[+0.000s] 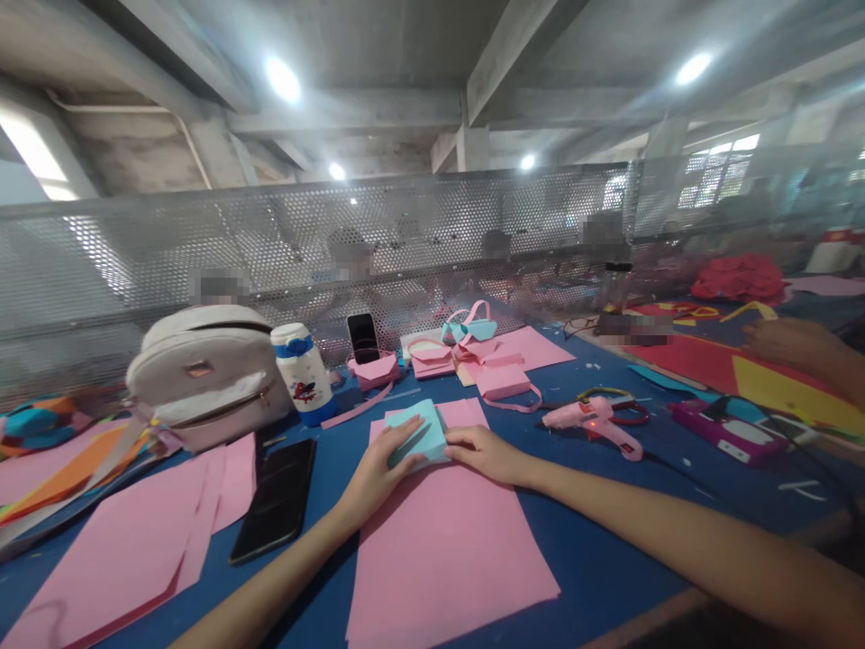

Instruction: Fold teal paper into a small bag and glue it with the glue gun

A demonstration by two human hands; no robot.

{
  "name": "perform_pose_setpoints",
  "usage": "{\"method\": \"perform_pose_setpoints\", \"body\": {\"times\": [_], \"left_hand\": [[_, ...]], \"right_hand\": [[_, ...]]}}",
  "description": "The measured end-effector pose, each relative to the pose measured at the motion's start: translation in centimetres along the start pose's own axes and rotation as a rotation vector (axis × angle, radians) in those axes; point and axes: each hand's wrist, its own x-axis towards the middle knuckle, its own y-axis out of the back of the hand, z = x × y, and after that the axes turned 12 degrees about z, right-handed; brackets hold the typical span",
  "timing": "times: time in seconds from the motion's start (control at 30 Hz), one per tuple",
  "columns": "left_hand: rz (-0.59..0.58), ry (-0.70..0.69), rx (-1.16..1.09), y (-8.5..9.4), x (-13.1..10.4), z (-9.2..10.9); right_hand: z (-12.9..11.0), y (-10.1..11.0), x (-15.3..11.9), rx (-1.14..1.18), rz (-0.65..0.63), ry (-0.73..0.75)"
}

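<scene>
A small light-blue folded paper piece [420, 434] lies on a stack of pink paper sheets [452, 550] in front of me. My left hand [386, 458] holds it from the left, fingers stretched over its top and the thumb along its near edge. On the opposite side, the bent fingers of my right hand [483, 451] grip its right edge. Part of the piece is hidden under my left fingers. Beyond it are small pink paper bags [504, 379] with strap handles, and one light-blue bag [471, 330] with a pink handle.
To the right lie a pink glue gun [595, 422], scissors [632, 412] and a purple box [726, 431]. A co-worker's hand [797, 347] is farther right. A black phone [274, 500], a bottle [302, 374], a backpack [209, 374] and more pink sheets [135, 541] are left. A perforated metal screen [419, 216] stands behind.
</scene>
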Motion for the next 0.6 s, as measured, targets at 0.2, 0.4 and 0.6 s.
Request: {"method": "perform_pose_setpoints", "body": {"times": [0.2,0.4,0.6], "left_hand": [[0.017,0.054,-0.041,0.0,0.1,-0.3],[-0.012,0.016,0.026,-0.1,0.1,-0.1],[-0.060,-0.095,0.163,0.0,-0.2,1.1]], "right_hand": [[0.6,0.2,0.3,-0.076,-0.013,-0.023],[0.8,0.0,0.2,-0.150,0.040,-0.013],[0.7,0.0,-0.1,-0.245,0.206,0.038]]}}
